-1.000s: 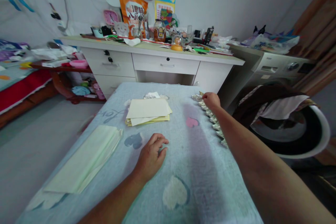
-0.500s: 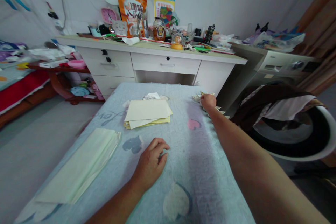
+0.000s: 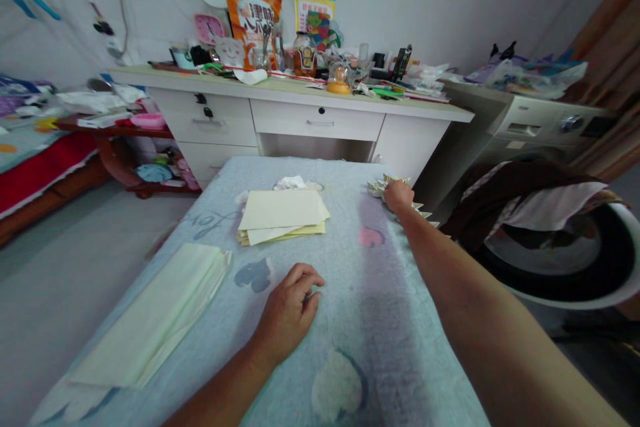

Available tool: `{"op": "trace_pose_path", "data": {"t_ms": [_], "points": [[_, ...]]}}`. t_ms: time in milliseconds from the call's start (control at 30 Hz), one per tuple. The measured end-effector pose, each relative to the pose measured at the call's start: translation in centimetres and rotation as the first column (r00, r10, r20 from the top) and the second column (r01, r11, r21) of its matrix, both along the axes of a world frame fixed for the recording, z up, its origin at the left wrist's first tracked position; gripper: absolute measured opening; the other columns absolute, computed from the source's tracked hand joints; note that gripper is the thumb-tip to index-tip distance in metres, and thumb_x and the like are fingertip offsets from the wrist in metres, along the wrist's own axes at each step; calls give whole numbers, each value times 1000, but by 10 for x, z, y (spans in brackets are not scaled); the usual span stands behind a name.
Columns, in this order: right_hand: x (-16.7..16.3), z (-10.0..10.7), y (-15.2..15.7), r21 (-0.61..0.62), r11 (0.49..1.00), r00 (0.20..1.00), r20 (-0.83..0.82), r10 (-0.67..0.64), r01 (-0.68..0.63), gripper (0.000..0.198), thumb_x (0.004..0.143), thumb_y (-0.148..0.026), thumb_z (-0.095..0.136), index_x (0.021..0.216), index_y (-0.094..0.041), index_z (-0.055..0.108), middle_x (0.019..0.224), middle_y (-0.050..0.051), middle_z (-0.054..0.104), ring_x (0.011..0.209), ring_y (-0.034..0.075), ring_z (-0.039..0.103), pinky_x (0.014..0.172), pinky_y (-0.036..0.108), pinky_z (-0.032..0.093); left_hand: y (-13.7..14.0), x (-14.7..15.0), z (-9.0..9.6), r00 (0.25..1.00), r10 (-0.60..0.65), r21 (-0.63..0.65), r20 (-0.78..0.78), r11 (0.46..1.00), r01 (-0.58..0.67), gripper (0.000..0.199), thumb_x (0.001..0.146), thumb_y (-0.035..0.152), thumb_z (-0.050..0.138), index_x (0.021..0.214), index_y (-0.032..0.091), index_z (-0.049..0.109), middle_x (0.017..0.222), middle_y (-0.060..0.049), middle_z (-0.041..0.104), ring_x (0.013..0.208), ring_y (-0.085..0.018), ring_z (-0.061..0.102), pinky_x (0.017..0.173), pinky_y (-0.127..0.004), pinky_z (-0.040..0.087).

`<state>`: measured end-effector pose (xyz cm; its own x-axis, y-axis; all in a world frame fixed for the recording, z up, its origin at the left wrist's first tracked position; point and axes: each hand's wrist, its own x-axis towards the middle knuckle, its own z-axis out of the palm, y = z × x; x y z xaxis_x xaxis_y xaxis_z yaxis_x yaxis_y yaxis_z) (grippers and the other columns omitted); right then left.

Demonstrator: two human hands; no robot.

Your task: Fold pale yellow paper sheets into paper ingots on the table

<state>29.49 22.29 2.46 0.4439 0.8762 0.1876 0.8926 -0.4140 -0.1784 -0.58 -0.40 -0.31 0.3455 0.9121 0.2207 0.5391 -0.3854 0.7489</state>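
My left hand [image 3: 293, 307] rests on the light-blue cloth with nothing in it, thumb apart from the loosely bent fingers. At the cloth's far right, my right hand [image 3: 399, 195] is closed among a row of pointed folded paper pieces [image 3: 377, 188]; its fingertips are hidden, so what they hold cannot be made out. A stack of cream and yellow paper sheets [image 3: 280, 209] lies beyond my left hand. To the left, a bundle of long pale-green paper sheets [image 3: 155, 313] is spread lengthwise.
The blue cloth [image 3: 350, 273] covers the surface in front of me. Crumpled white paper [image 3: 291, 183] lies behind the stack. A white desk [image 3: 315, 120] crowded with items stands at the far end. On the right, a washing machine's open door [image 3: 613, 260] has clothes hanging over it.
The view has shifted very slightly. Both hands stay in the same places, and the papers have not moved.
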Motion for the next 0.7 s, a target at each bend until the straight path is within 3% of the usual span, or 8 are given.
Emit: {"op": "trace_pose_path", "data": {"t_ms": [200, 433, 567, 700], "points": [[-2, 7, -9, 7, 1000, 1000, -10, 28, -28, 30, 83, -18, 49, 102, -12, 71, 105, 18, 69, 100, 26, 61, 85, 34, 42, -1, 0, 0, 1000, -6, 0, -9, 1000, 6, 20, 81, 14, 48, 96, 22, 60, 104, -5, 57, 75, -14, 60, 74, -29, 51], [-18, 23, -32, 121, 980, 987, 1, 158, -157, 33, 84, -15, 44, 104, -17, 71, 111, 14, 65, 106, 26, 56, 89, 35, 38, -1, 0, 1, 1000, -10, 2, 1, 1000, 10, 20, 82, 14, 48, 95, 22, 60, 103, -4, 58, 73, -13, 60, 73, -28, 50], [-50, 21, -56, 158, 920, 931, -4, 365, -360, 29, 84, -16, 47, 99, -17, 71, 106, 10, 66, 103, 22, 55, 92, 32, 35, 0, 0, 2, 1000, -8, 4, 18, 1000, 8, 19, 82, 13, 48, 94, 22, 60, 102, -3, 58, 73, -12, 60, 73, -27, 50], [-90, 9, -86, 156, 817, 823, -37, 567, -555, 21, 85, -23, 53, 95, -20, 71, 100, 5, 67, 96, 18, 56, 91, 29, 36, 3, -3, 4, 999, 29, 21, 46, 999, -30, 18, 81, 13, 48, 91, 21, 61, 98, -3, 58, 73, -12, 59, 72, -27, 49]]}}
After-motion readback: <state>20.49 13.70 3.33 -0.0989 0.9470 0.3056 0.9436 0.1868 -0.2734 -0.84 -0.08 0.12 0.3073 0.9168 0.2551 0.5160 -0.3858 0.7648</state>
